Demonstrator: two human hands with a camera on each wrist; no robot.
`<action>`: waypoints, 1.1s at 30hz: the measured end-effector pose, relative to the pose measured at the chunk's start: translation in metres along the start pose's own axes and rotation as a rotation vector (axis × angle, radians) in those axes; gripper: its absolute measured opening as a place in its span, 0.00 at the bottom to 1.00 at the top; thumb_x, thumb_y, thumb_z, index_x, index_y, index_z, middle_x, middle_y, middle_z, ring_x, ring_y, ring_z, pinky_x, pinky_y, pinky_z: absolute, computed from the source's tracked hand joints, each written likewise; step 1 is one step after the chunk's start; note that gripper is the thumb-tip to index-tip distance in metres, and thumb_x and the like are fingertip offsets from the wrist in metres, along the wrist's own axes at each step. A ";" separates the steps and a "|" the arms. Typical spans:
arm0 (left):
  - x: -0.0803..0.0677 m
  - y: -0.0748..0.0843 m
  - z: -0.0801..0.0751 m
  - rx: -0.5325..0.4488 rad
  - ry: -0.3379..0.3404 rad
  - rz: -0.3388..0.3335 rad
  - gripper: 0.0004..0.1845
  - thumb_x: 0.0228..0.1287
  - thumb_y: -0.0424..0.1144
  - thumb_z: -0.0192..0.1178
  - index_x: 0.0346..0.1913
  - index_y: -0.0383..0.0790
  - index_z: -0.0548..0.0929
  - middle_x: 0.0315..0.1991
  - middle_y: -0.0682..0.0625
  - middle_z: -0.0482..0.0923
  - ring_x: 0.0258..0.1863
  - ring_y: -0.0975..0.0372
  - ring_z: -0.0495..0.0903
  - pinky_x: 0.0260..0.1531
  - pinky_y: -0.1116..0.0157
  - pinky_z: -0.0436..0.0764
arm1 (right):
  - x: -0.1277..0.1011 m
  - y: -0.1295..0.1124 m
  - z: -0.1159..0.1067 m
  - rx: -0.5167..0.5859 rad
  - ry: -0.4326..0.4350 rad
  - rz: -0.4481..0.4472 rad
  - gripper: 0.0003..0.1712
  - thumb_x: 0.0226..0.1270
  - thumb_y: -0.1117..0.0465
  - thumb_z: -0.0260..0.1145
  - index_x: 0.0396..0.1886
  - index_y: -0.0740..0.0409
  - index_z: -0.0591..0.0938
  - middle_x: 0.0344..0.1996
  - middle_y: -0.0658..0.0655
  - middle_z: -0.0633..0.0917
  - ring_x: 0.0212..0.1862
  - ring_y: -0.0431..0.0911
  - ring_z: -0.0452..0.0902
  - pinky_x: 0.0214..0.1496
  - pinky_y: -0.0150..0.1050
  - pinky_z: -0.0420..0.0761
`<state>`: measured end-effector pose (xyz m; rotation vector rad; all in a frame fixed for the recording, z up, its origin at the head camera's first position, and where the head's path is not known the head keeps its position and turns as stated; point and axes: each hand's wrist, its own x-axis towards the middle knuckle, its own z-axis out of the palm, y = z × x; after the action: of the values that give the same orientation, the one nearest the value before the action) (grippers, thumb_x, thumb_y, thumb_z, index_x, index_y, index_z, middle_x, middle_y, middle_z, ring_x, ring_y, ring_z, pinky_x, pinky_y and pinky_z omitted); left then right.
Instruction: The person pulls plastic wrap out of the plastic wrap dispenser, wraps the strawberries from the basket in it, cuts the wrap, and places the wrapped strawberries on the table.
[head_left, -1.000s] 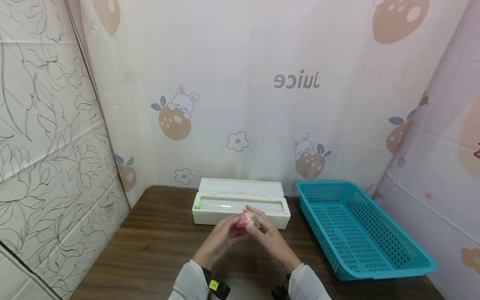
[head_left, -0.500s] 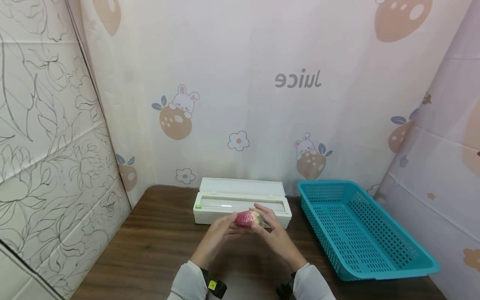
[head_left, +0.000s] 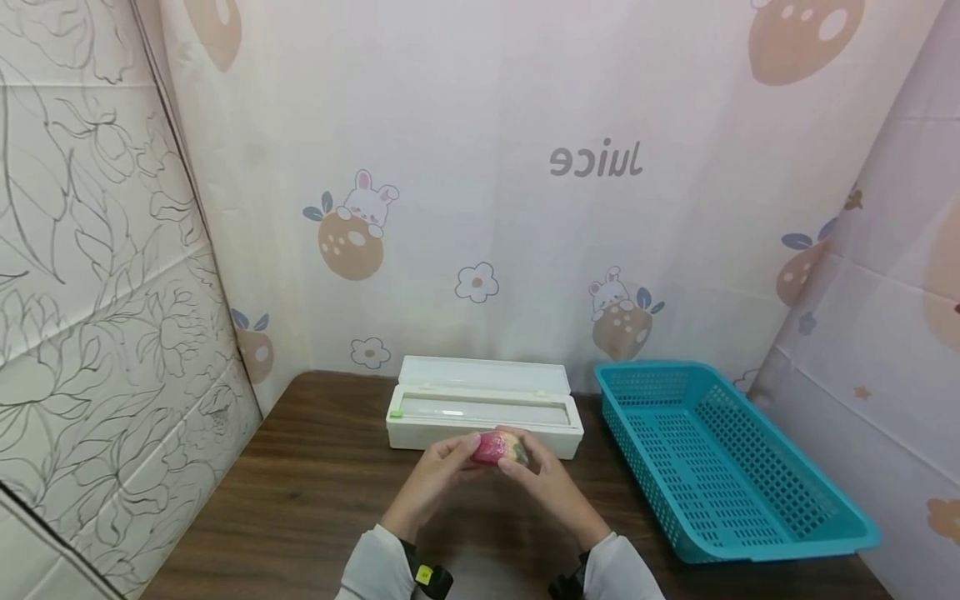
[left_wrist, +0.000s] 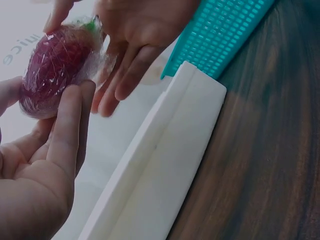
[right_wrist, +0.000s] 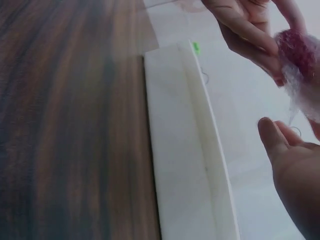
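A small oval fruit (head_left: 491, 447), dark red with a pale yellow-green end, is wrapped in clear cling film and held above the table. My left hand (head_left: 431, 479) grips its red end between thumb and fingers. At the pale end, my right hand (head_left: 557, 490) has its thumb below and its fingers over the top. In the left wrist view the wrapped fruit (left_wrist: 52, 70) shows crinkled film and a green tip. Loose film hangs beneath the fruit (right_wrist: 298, 50) in the right wrist view, close to my right thumb. Just behind the hands stands a white cling film dispenser (head_left: 480, 436), lid raised.
A teal perforated plastic basket (head_left: 750, 500) stands on the right of the dark wooden table (head_left: 300, 492). Printed cloths (head_left: 480, 208) hang close behind the table and along both sides. A green slider (head_left: 396, 413) sits at the dispenser's left end.
The fruit has turned to show more of its red side, then dipped slightly. Both hands shifted a little to the right, and their fingers moved over the wrap.
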<state>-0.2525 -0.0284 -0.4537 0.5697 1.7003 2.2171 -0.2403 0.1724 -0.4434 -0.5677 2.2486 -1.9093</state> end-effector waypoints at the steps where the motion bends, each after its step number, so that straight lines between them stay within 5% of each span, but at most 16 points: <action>1: 0.000 0.000 0.001 0.002 -0.005 0.008 0.22 0.69 0.48 0.47 0.52 0.33 0.77 0.50 0.41 0.76 0.48 0.52 0.76 0.51 0.55 0.73 | 0.000 -0.001 0.000 0.009 -0.008 0.012 0.30 0.66 0.53 0.59 0.66 0.50 0.64 0.63 0.53 0.65 0.61 0.50 0.61 0.57 0.44 0.70; 5: -0.001 0.002 0.001 0.013 -0.004 0.022 0.22 0.69 0.50 0.47 0.52 0.36 0.78 0.51 0.42 0.76 0.48 0.52 0.76 0.51 0.54 0.72 | 0.002 -0.006 -0.002 -0.016 -0.042 0.048 0.31 0.66 0.50 0.58 0.67 0.44 0.62 0.65 0.50 0.63 0.63 0.48 0.59 0.58 0.45 0.68; 10: -0.003 0.002 -0.001 0.045 0.034 0.000 0.21 0.67 0.51 0.49 0.51 0.38 0.79 0.50 0.44 0.77 0.49 0.54 0.76 0.54 0.50 0.69 | 0.002 -0.006 -0.001 -0.087 -0.062 0.060 0.29 0.64 0.49 0.60 0.63 0.51 0.68 0.57 0.52 0.72 0.56 0.47 0.67 0.55 0.42 0.70; 23: -0.009 0.010 -0.003 0.106 0.076 0.006 0.20 0.69 0.48 0.48 0.51 0.38 0.79 0.50 0.47 0.77 0.51 0.57 0.74 0.56 0.49 0.66 | 0.003 -0.003 -0.001 -0.106 0.065 0.105 0.31 0.53 0.46 0.68 0.59 0.43 0.74 0.57 0.48 0.74 0.58 0.45 0.67 0.55 0.43 0.71; 29: -0.016 0.021 0.004 0.097 0.076 0.002 0.20 0.69 0.46 0.48 0.53 0.36 0.77 0.51 0.46 0.76 0.51 0.57 0.74 0.57 0.48 0.64 | -0.001 -0.015 0.002 -0.132 0.100 0.127 0.34 0.49 0.46 0.71 0.58 0.46 0.75 0.54 0.54 0.76 0.51 0.45 0.73 0.49 0.41 0.76; 33: -0.010 0.007 -0.001 0.094 0.087 0.000 0.22 0.68 0.50 0.49 0.54 0.38 0.77 0.52 0.46 0.75 0.52 0.57 0.74 0.57 0.50 0.65 | -0.001 -0.018 0.002 -0.127 0.099 0.135 0.34 0.50 0.46 0.71 0.58 0.48 0.75 0.51 0.55 0.78 0.48 0.46 0.75 0.47 0.40 0.77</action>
<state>-0.2442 -0.0356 -0.4485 0.5013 1.8557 2.2019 -0.2348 0.1685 -0.4266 -0.3324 2.4150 -1.7771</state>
